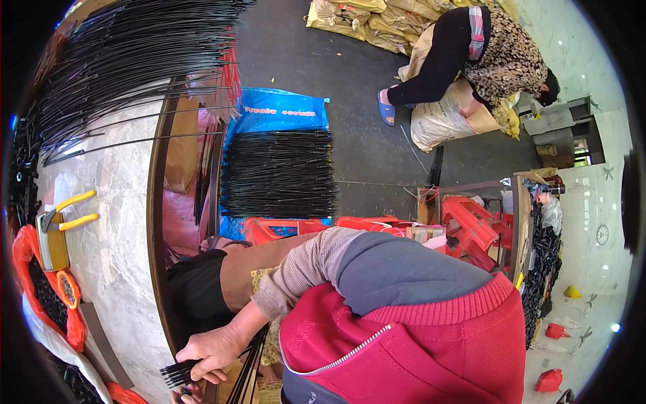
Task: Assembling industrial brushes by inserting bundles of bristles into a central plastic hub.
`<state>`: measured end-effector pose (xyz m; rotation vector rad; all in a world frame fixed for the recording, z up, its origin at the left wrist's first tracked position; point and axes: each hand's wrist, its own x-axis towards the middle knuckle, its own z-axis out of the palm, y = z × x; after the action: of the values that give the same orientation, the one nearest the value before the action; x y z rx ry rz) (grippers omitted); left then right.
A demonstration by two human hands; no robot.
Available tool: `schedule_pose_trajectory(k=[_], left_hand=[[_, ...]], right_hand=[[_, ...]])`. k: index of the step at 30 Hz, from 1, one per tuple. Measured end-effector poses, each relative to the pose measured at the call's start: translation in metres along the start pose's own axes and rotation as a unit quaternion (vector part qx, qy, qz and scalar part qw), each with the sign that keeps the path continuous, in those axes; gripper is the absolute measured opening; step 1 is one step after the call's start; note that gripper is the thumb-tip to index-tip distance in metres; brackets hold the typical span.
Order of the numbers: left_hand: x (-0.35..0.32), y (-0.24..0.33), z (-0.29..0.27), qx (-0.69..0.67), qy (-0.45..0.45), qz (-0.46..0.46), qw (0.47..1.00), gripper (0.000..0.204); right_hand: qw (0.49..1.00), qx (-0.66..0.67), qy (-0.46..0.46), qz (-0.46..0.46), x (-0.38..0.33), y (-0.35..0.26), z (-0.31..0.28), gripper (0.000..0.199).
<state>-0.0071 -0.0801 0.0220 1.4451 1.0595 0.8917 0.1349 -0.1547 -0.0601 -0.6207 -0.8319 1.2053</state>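
My right hand (219, 347), at the end of a grey striped sleeve, is closed round a bundle of thin black cables (178, 373). Their dark ends stick out to the left of my fingers, and their lengths hang down behind the hand. Just below, at the picture's lower edge, part of my left hand (190, 396) shows with its fingers bent together near a small dark piece I cannot make out. The pale marble-look tabletop (121, 269) lies left of both hands.
Yellow-handled pliers (70, 212) rest on the table near an orange-rimmed dish (68, 289). Long black cables (134, 60) overhang the far table edge. More cables (279, 174) lie on a blue sheet (286, 101). Red plastic stools (471, 225) stand right; a person (505, 60) bends over a sack (451, 114).
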Motion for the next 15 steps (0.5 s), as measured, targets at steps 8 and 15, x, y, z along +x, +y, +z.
schedule_pose_trajectory(k=[8,15], left_hand=[[0.022,-0.019,-0.028,-0.006,-0.002,-0.011,1.000,0.036],[0.027,-0.016,0.003,-0.078,0.018,-0.094,0.992,0.034]], right_hand=[[1.000,0.008,-0.018,-0.003,0.000,-0.002,0.011,0.012],[0.994,-0.042,0.004,0.103,-0.014,-0.024,-0.004,0.027]])
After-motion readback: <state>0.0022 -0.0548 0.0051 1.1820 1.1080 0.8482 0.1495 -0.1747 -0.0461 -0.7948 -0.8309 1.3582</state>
